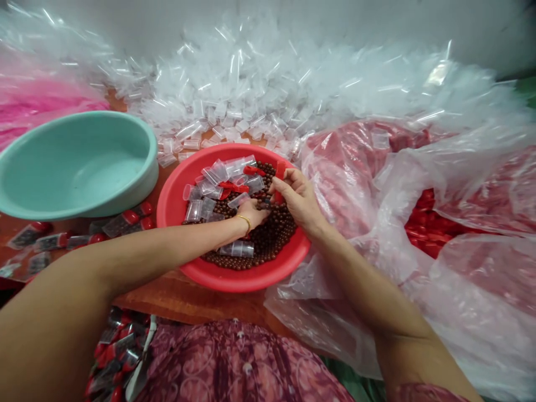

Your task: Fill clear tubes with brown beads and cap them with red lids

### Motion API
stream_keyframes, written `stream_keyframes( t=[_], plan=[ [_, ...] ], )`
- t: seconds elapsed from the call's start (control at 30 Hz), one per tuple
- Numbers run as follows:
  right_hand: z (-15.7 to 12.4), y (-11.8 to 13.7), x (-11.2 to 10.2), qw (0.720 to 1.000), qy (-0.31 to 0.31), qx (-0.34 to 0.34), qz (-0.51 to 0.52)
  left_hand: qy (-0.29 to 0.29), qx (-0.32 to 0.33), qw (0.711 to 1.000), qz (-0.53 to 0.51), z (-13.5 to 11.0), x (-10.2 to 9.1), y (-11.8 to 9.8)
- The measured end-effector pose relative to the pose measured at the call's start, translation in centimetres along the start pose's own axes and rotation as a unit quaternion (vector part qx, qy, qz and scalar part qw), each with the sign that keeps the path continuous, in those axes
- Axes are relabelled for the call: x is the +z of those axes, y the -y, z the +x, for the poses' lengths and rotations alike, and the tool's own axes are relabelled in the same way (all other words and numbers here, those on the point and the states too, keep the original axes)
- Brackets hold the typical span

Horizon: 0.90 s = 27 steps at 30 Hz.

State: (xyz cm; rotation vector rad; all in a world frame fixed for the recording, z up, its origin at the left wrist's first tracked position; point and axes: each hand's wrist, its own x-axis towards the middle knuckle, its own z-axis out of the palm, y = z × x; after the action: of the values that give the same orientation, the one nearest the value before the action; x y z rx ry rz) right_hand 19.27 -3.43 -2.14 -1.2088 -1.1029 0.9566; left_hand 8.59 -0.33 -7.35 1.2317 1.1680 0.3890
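A red basin [171, 209] holds many small round brown balls [272, 237], with clear plastic tubes [237, 249] and a few red plastic pieces [233, 187] lying on top. My left hand [253, 215], a gold bracelet at its wrist, is down among the balls. Its fingers are curled, and what they hold is mostly hidden. At the basin's right rim, my right hand [298, 198] pinches a red plastic cap [280, 170] upright between thumb and fingers. The two hands are close together.
A teal basin [79, 167] stands at the left, near filled red-capped tubes [121, 222]. Clear tubes [251, 78] are heaped along the back. Plastic bags [389, 223] of red pieces [425, 226] cover the right. More filled tubes [119, 352] lie below the table edge.
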Motion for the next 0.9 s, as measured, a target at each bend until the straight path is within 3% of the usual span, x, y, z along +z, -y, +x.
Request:
stream_keyframes(
  t=[0.13, 0.23, 0.37, 0.47, 0.53, 0.6, 0.7, 0.77, 0.83, 0.9],
  plan=[
    [0.1, 0.2, 0.0, 1.000, -0.021, 0.000, 0.001, -0.013, 0.065, 0.996, -0.052, -2.3, -1.6, -0.8],
    [0.0, 0.5, 0.1, 1.000, -0.018, 0.005, 0.000, 0.037, 0.095, 0.987, -0.128, -4.0, -3.2, -1.5],
    [-0.3, 0.8, 0.1, 0.999, -0.031, -0.006, -0.025, 0.117, 0.076, 0.971, -0.194, -4.9, -4.7, -1.7],
    [-0.4, 0.6, 0.0, 0.995, -0.047, -0.001, -0.093, 0.162, 0.074, 0.958, -0.223, -4.6, -5.1, -1.6],
    [-0.3, 0.5, 0.0, 0.976, -0.048, 0.023, -0.209, 0.166, 0.105, 0.953, -0.230, -4.0, -5.3, -1.7],
    [-0.2, 0.4, 0.1, 0.917, -0.017, 0.059, -0.394, 0.157, 0.154, 0.948, -0.230, -3.5, -5.6, -2.1],
    [-0.1, 0.5, 0.7, 0.749, 0.106, 0.106, -0.645, 0.149, 0.225, 0.937, -0.220, -3.3, -6.3, -2.9],
    [-0.3, 0.7, 1.3, 0.666, 0.198, 0.120, -0.709, 0.153, 0.251, 0.931, -0.215, -3.6, -6.7, -3.4],
    [-0.5, 0.8, 1.8, 0.640, 0.258, 0.122, -0.714, 0.157, 0.253, 0.928, -0.226, -3.9, -6.9, -3.5],
    [-0.7, 0.8, 2.1, 0.643, 0.276, 0.116, -0.705, 0.156, 0.239, 0.925, -0.251, -4.2, -6.9, -3.5]
  ],
)
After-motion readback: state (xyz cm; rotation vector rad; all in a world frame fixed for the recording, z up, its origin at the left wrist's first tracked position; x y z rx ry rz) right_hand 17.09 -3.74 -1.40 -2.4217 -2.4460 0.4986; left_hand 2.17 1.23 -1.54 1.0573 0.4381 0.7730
